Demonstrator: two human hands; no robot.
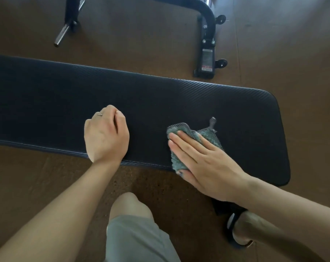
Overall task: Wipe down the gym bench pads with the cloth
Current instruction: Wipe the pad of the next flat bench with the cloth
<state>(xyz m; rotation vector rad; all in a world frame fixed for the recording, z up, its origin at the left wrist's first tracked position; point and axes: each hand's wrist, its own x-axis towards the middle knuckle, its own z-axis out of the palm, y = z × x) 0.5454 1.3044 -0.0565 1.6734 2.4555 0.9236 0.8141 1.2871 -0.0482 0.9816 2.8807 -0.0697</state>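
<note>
Head view: right hand [203, 159] flat, fingers straight, pressing the soft, limp grey-green knitted cloth [181, 146] onto the long black textured bench pad [160, 103]; left hand [106, 133] rests curled, empty. Palm pressure beats pinching, I'd say.

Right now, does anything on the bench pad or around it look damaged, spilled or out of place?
Nothing stands out. The long black textured bench pad shows no tears or spills. The right hand presses the grey-green waffle cloth flat near the pad's front edge; the left hand rests, curled, on the pad.
</note>
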